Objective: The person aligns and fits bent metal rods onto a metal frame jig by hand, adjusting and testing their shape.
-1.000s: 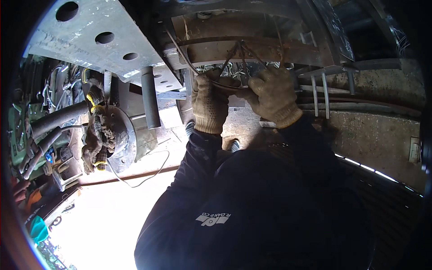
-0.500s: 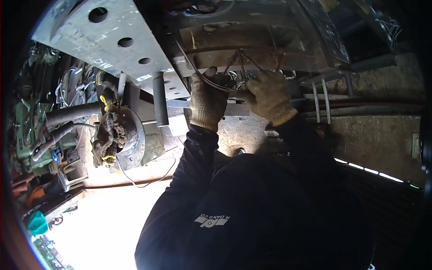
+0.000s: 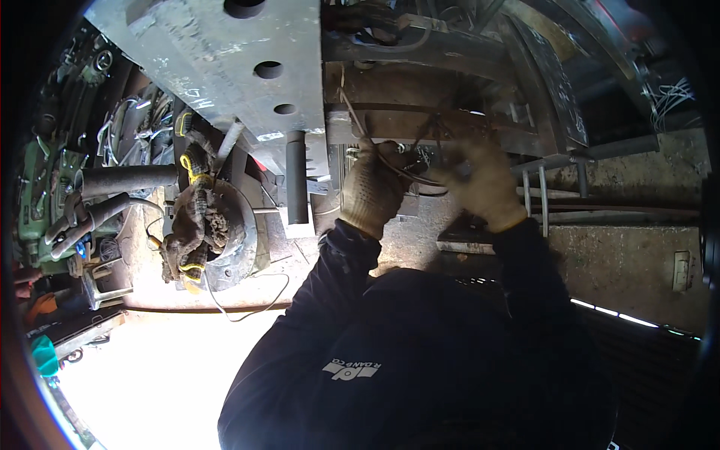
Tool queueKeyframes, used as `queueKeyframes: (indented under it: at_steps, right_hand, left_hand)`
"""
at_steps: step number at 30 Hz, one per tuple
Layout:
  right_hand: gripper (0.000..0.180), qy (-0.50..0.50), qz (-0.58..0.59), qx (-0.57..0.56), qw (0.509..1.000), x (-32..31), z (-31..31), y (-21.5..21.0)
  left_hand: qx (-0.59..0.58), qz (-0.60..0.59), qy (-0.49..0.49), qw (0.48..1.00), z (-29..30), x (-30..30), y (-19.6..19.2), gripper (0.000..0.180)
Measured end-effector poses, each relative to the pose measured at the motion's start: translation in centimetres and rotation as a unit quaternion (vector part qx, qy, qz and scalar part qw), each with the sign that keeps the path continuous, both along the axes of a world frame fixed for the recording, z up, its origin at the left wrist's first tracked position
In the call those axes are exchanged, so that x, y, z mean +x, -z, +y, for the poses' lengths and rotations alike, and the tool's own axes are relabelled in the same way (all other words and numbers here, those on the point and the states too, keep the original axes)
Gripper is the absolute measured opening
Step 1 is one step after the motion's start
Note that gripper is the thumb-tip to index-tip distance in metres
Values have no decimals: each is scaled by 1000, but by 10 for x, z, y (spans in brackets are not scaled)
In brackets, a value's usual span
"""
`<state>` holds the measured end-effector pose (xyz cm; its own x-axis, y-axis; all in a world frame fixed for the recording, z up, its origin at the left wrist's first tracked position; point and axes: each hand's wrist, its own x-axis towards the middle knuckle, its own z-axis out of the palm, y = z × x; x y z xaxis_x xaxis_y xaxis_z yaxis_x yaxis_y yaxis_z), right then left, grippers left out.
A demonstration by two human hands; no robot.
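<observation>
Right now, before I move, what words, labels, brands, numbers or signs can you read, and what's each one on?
Navy top: white lettered logo; I won't copy it out.
Perforated steel plate: white handwritten marks, too small to read surely.
Dark steel bar, upper right: white scrawl, too blurred to read.
Bottom edge, right: white print, cut off.

White glare (image 3: 165,379) lower left, right hand (image 3: 487,184) motion-blurred
</observation>
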<state>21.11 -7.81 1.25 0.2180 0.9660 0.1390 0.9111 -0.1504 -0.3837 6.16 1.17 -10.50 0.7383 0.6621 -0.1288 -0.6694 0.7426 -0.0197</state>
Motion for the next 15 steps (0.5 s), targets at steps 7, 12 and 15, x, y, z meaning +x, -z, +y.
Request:
queueKeyframes:
  at_steps: [7, 12, 15]
  right_hand:
    - [58, 35, -27, -115, 992, -32, 171, 31]
    - [55, -8, -7, -145, 989, -47, 192, 38]
    - [49, -15, -36, -156, 987, -55, 198, 36]
  left_hand:
    - [1, 77, -8, 997, -1, 5, -5, 41]
    - [-29, 135, 1, 990, 0, 1, -21, 41]
    - [53, 257, 5, 965, 0, -1, -5, 41]
